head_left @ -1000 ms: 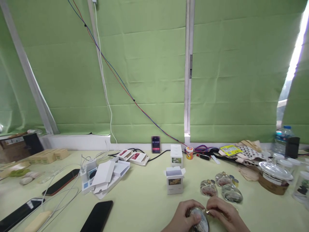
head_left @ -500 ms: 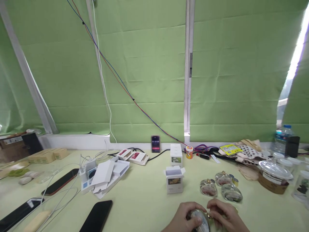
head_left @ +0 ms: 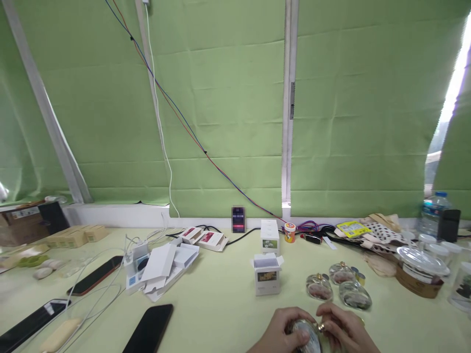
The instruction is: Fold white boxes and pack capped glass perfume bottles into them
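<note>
Near the front edge, my left hand (head_left: 281, 331) is closed round a rounded clear glass bottle (head_left: 308, 338), tilted toward the right. My right hand (head_left: 344, 326) pinches at the gold neck (head_left: 321, 327) of that bottle; its fingertips partly hide the neck. Just beyond my hands stand more glass bottles of the same kind: one (head_left: 319, 287) on the left, one (head_left: 341, 272) behind, and one (head_left: 355, 295) on the right. Small gold caps (head_left: 359, 278) lie beside them. An upright white carton (head_left: 267, 274) with its flaps up stands ahead of my left hand.
A second white carton (head_left: 270, 235) and an orange tub (head_left: 289, 232) stand farther back. To the left lie flattened white boxes (head_left: 172, 267), cables and a black phone (head_left: 149, 328). On the right are a lidded round container (head_left: 421, 272) and clear jars (head_left: 449, 252).
The view has shifted slightly. Both hands stay on the bottle, and the gold neck shows a little more between my right fingers.
</note>
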A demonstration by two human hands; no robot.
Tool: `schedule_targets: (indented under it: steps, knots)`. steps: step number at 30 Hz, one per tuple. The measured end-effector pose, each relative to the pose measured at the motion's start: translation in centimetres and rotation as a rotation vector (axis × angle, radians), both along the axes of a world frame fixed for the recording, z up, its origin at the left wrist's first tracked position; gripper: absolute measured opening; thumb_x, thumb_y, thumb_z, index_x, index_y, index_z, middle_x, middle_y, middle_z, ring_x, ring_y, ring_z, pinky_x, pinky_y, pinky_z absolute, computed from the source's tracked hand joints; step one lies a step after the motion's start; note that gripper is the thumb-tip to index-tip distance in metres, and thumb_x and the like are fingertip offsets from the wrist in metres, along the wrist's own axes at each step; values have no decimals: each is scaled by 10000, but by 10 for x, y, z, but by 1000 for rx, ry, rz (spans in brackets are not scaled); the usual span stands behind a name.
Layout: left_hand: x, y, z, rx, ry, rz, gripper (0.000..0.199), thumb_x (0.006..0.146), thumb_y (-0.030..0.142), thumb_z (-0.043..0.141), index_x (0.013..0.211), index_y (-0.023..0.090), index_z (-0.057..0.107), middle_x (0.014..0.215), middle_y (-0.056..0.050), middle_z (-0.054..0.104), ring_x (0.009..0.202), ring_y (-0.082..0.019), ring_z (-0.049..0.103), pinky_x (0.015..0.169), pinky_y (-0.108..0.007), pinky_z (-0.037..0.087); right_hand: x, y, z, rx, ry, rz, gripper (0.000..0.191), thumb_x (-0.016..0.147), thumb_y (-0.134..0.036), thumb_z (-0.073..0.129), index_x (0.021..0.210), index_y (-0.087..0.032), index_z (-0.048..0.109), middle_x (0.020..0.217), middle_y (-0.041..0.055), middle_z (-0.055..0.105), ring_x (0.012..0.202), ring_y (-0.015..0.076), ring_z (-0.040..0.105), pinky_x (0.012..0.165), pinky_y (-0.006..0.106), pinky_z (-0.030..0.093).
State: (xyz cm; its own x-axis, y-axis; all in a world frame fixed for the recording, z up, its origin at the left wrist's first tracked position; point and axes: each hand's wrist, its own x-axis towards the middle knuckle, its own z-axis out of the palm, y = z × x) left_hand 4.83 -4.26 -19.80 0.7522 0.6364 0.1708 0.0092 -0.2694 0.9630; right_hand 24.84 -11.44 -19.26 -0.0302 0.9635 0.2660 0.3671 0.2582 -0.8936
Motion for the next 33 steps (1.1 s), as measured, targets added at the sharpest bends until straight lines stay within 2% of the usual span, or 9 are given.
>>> schedule_targets:
  steps: [4, 7, 12, 17, 22, 25, 28, 31, 33]
  knots:
    - [1, 0, 2, -28, -36, -13, 530, 732, 569, 630, 1068, 161, 674, 872, -49, 629, 792, -184, 542, 747, -276, 423, -2, -5, 12, 85, -120, 11, 394, 872, -556, 419, 789, -217, 602, 588, -9, 567, 532, 147, 550, 526, 222, 415]
    - [2, 0, 0, -25, -33, -18, 548, 732, 582, 622, 1072, 155, 669, 854, -47, 629, 783, -187, 545, 740, -277, 426, -2, -6, 14, 74, -155, 14, 380, 887, -524, 427, 765, -213, 607, 579, -11, 579, 524, 141, 559, 529, 218, 409]
    - [0, 1, -2, 21, 25, 14, 549, 732, 606, 603, 1073, 181, 671, 924, -46, 627, 851, -212, 544, 786, -295, 431, 0, -2, 5, -45, -111, 41, 412, 890, -552, 411, 765, -200, 583, 459, -50, 520, 415, 117, 534, 445, 198, 371]
    - [-1, 0, 1, 44, 56, -4, 587, 748, 632, 562, 1094, 169, 659, 922, -50, 626, 849, -208, 543, 784, -287, 434, 0, 0, -3, -70, -63, 21, 468, 865, -612, 401, 734, -194, 567, 478, -44, 540, 390, 100, 520, 384, 176, 340]
    - [0, 1, 0, 47, 55, 9, 581, 743, 632, 567, 1088, 174, 660, 940, -50, 630, 847, -206, 547, 778, -285, 437, 2, 7, -16, -136, 17, 29, 506, 828, -668, 407, 722, -189, 531, 423, -59, 511, 300, 71, 443, 321, 153, 278]
    - [2, 2, -3, 31, 16, 8, 568, 736, 616, 590, 1078, 168, 665, 927, -53, 633, 838, -202, 549, 759, -279, 435, 3, 9, -18, -117, 27, 45, 486, 837, -645, 421, 737, -189, 557, 439, -43, 542, 335, 101, 515, 343, 168, 357]
    - [3, 4, -6, -12, -62, -6, 562, 722, 591, 629, 1069, 150, 667, 874, -55, 634, 785, -187, 551, 707, -265, 424, 4, 7, -13, -39, 12, 34, 466, 867, -608, 398, 854, -200, 624, 505, -11, 611, 434, 147, 602, 434, 214, 469]
    - [5, 6, -8, -35, -119, -20, 531, 729, 557, 649, 1064, 144, 666, 842, -53, 633, 762, -175, 550, 688, -252, 408, 6, 4, -3, 71, 2, -32, 444, 872, -588, 406, 1007, -230, 632, 725, 37, 703, 563, 176, 653, 557, 254, 533]
    - [6, 7, -10, -50, -146, -25, 526, 733, 549, 652, 1066, 143, 661, 837, -53, 630, 750, -165, 545, 678, -244, 403, 7, 1, 4, 134, -44, -66, 382, 870, -548, 452, 1010, -247, 639, 852, 53, 714, 666, 190, 671, 630, 259, 542]
